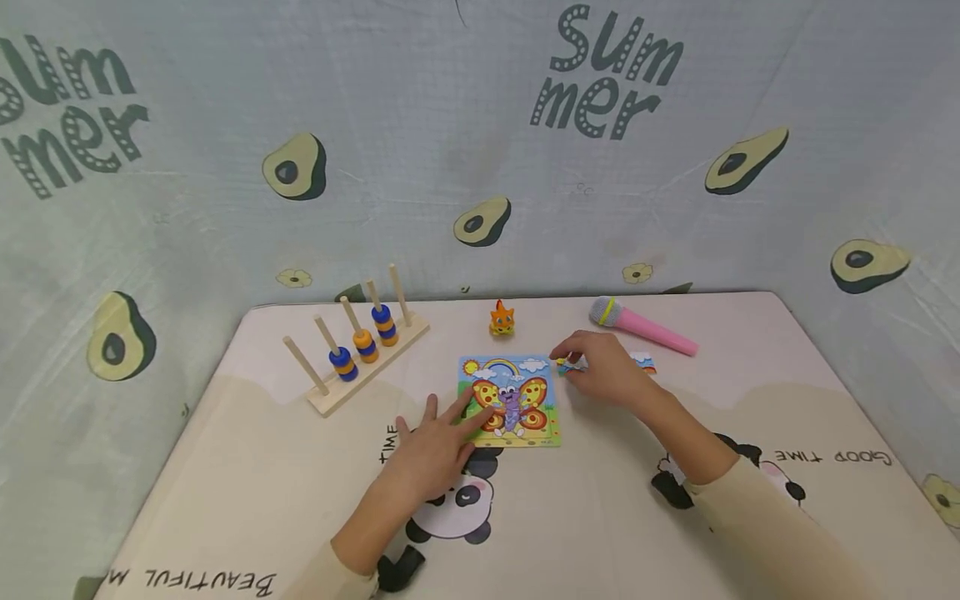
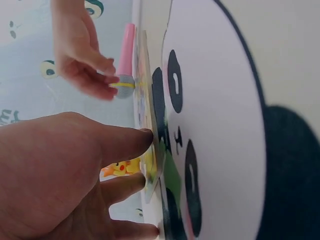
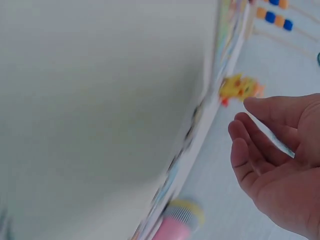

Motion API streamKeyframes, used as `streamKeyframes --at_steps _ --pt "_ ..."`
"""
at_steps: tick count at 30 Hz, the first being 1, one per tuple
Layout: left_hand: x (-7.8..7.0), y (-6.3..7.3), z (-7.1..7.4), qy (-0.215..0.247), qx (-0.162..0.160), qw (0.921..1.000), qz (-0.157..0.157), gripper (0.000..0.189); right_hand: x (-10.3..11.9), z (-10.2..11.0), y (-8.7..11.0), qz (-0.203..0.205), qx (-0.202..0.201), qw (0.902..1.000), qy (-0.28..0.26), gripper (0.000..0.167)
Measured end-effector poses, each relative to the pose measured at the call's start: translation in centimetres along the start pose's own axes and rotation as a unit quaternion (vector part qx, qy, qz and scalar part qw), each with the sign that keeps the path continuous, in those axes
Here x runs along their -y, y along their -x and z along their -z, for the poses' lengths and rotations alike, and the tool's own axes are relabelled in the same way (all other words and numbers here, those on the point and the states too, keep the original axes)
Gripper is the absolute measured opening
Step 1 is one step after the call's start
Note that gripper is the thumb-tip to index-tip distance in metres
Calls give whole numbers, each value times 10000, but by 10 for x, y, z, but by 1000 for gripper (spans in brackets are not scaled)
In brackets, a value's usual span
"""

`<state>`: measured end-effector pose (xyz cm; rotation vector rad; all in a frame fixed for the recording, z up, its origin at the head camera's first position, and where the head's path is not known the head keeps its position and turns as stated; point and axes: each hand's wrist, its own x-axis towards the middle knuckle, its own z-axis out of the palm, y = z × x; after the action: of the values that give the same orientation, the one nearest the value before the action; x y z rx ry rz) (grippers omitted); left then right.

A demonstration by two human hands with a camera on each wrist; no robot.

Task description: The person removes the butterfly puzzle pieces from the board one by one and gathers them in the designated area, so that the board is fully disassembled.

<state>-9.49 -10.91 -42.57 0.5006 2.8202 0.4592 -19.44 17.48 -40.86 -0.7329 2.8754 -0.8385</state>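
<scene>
A square butterfly picture puzzle (image 1: 538, 429) lies flat on the table, showing a sun, a rainbow and clouds along its top. My left hand (image 1: 431, 454) has its fingers spread, the fingertips resting on the left part of the puzzle. To the right of the board, my right hand (image 1: 606, 367) hovers over some loose puzzle pieces (image 1: 643, 362) and partly hides them. In the right wrist view the right hand (image 3: 280, 165) shows loosely bent fingers with nothing between them.
Behind the puzzle sits a small orange and yellow toy figure (image 1: 502, 320). A pink toy microphone (image 1: 652, 328) lies at the back right. On the left stands a wooden peg stand (image 1: 371, 367) with blue and orange rings. A printed cloth wall (image 1: 405, 125) rises behind the table.
</scene>
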Motion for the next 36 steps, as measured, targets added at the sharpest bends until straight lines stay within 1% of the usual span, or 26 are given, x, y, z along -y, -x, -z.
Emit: streamKeyframes --at_steps 4,7,10,14,22,29,36 --pt "0 5 4 15 70 10000 45 51 23 -12 -10 195 372 9989 -213 29" --pt "0 8 5 1 157 9998 85 52 37 -21 -17 173 699 9967 -378 30" --pt "1 12 5 -17 188 9998 51 53 48 -29 -23 78 956 9944 -447 31" --pt "3 15 3 -50 144 9999 -28 54 59 -38 -30 94 1171 9923 -387 30" --pt "6 17 0 -125 140 9998 25 56 70 -50 -42 289 1502 9874 -394 37" --pt "9 17 0 82 252 9996 85 58 75 -58 -51 223 1840 9827 -52 44" --pt "10 17 0 190 327 9993 65 59 77 -60 -52 154 1862 9824 -17 49"
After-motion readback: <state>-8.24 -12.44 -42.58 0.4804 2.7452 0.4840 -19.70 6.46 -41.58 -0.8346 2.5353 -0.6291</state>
